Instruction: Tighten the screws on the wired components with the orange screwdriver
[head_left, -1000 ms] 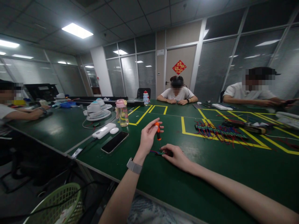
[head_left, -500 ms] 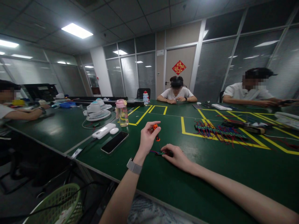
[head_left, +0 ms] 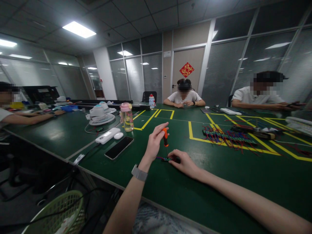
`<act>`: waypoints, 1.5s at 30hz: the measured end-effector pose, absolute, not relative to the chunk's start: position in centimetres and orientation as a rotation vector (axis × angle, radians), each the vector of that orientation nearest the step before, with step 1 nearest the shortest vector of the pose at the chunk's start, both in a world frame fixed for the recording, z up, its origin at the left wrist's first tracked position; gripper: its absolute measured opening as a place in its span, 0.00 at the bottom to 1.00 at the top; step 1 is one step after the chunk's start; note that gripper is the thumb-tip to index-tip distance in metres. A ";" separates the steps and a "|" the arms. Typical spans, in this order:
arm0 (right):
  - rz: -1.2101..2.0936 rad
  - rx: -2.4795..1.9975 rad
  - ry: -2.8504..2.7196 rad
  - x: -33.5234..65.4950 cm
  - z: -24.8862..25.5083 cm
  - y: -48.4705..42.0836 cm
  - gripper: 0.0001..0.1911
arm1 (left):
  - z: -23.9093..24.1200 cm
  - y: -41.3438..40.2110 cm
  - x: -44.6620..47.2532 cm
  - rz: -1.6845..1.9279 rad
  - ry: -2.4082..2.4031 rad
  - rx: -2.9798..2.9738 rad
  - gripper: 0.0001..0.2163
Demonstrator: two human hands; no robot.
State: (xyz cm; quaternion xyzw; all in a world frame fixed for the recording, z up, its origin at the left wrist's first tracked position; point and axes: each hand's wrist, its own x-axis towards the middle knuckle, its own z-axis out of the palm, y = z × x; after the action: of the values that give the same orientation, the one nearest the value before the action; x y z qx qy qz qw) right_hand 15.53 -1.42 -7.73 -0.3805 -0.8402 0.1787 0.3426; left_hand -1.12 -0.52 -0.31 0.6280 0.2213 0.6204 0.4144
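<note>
An orange and black screwdriver stands nearly upright, its thin shaft pointing down at a small circuit board on the green table. My left hand, with a watch at the wrist, grips the screwdriver's handle from the left. The fingers of my right hand pinch the board's right end and hide part of it. Thin coloured wires leave the board on its left side. Whether the screwdriver tip sits in a screw is too small to tell.
Left of my hands lie a phone, a white power bank and a pink-lidded bottle. Several wired boards lie to the right by yellow tape. Co-workers sit around the table. A green basket stands below the table edge.
The screwdriver has become more upright, and its handle shows more as my left fingers shift around it. My right hand stays on the board. A co-worker's hand at left has reached farther right.
</note>
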 end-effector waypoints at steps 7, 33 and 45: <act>0.470 -0.999 -2.174 15.3 -7.4 -1.7 0.09 | -0.3 -0.4 -1.1 1.650 0.670 1.639 0.14; 0.494 -1.000 -2.163 15.4 -7.3 -1.6 0.03 | -0.3 -0.4 -1.0 1.592 0.580 1.618 0.15; 0.493 -0.992 -2.167 15.5 -7.4 -1.6 0.03 | -0.2 -0.6 -1.0 1.545 0.555 1.597 0.16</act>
State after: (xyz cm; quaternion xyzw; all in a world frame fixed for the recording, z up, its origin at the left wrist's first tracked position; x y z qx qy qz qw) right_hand 15.52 -1.57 -7.37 -0.3824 -0.8352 0.1898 0.3467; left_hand -1.01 -0.60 -0.15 0.6351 0.2206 0.6144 0.4129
